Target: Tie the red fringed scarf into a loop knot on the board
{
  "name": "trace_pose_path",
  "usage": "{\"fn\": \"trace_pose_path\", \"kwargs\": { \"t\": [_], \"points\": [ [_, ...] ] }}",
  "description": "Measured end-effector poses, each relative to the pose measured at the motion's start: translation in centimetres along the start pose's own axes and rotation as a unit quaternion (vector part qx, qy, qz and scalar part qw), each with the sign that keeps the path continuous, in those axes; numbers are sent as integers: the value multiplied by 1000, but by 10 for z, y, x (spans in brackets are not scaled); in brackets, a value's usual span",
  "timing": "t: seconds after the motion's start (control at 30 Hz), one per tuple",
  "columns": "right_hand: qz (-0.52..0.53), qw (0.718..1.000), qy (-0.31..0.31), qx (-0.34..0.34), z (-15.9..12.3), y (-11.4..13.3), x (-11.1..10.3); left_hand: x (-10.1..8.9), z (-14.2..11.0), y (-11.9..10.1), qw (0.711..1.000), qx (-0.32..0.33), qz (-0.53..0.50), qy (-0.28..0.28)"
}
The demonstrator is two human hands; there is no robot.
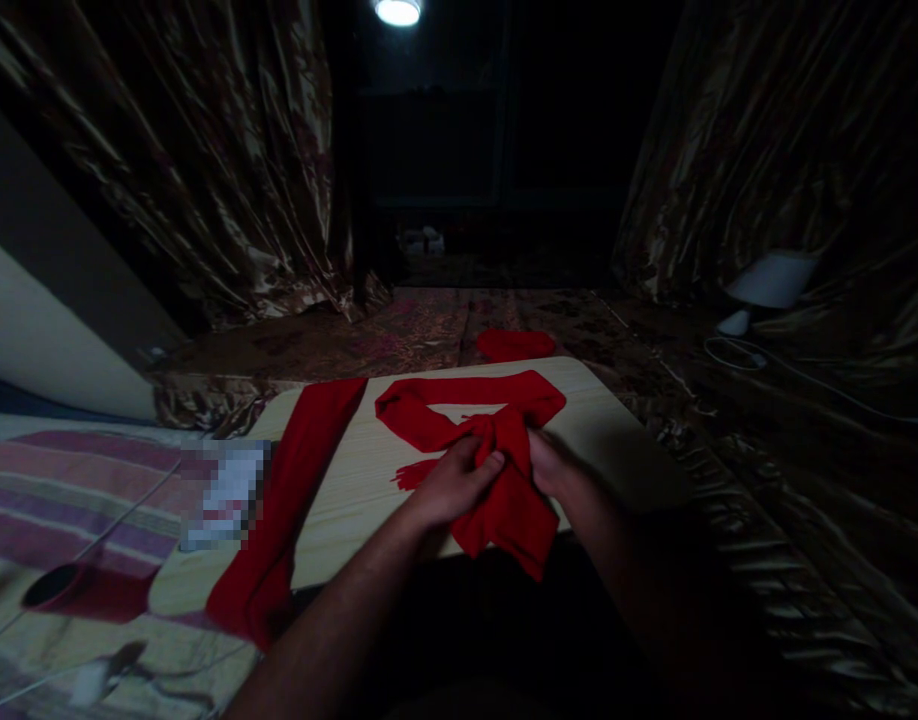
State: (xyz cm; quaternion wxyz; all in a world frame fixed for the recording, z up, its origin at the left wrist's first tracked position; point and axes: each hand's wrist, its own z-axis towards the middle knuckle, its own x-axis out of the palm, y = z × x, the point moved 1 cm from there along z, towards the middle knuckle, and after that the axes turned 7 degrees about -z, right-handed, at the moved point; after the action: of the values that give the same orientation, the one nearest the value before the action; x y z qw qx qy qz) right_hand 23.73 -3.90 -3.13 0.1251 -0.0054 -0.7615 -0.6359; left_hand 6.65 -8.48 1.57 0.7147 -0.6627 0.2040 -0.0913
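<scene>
- Left hand point(463, 480) was closed on the red scarf's point(515, 450) bunched part, thumb uppermost, above the table point(354, 520).
- Right hand point(547, 465) held the bunch's other side; fingertips hidden.
- Scarf loop lay on the table.
- Red strip point(290, 490) lay along the table's left side.
- Red bundle point(516, 345) sat beyond the table.

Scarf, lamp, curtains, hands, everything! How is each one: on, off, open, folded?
Scarf: looped, bunched in the middle
Left hand: gripping the scarf
Right hand: holding it too, fingers partly hidden
Long red cloth: draped across the table
Lamp: looks unlit
Round light: lit
Curtains: parted
</scene>
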Motion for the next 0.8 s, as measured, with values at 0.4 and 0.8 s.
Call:
{"fn": "trace_pose_path", "kwargs": {
  "t": [0.4, 0.8],
  "points": [
    [-107, 990, 89, 13, -36, 30, -14, -13, -13, 1, 968, -34, 243, 59],
    [-742, 646, -165, -73, -13, 109, -56, -15, -18, 14, 915, 99, 375, 112]
  ]
}}
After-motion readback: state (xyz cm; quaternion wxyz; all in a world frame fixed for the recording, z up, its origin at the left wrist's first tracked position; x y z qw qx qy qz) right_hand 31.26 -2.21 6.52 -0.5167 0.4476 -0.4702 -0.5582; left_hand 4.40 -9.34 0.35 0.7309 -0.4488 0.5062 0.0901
